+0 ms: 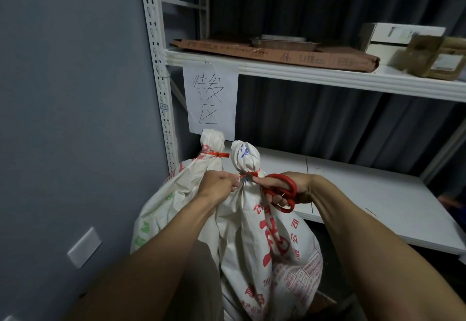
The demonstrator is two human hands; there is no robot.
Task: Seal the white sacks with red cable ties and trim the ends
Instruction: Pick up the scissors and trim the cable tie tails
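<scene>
— Red plastic first: what are the fingers doing with it?

— The left hand [219, 184] has its fingers [233, 185] pinched together on the loose tail of the red cable tie [248, 175], which circles the gathered neck of the near white sack [262, 240]. The tail runs out sideways from the neck toward that hand.

— And the other hand?

— The right hand [290, 189] has its fingers through the red loops of the scissors [283, 192], closed around the handles. The blades point toward the tie at the sack's neck, but they are hidden behind the fingers and the cloth, so I cannot tell whether they are open or already on the tail.

— Where do the sacks stand?

— The near sack stands upright between the two forearms, printed with red characters. Just behind it on the left, touching it, is a second white sack [176, 194] with green print, its neck already closed by another red tie [216, 154] whose short end sticks out to the right.

— And around them?

— Both sacks lean against a white metal shelf rack [161, 73] beside a grey wall. A handwritten paper sign [211, 98] hangs from the upper shelf, right above the sack tops. That shelf carries a flattened cardboard box [277, 54], a metal tray [285, 40] and some cartons. The lower shelf board [378, 199] lies to the right of the sacks.
</scene>
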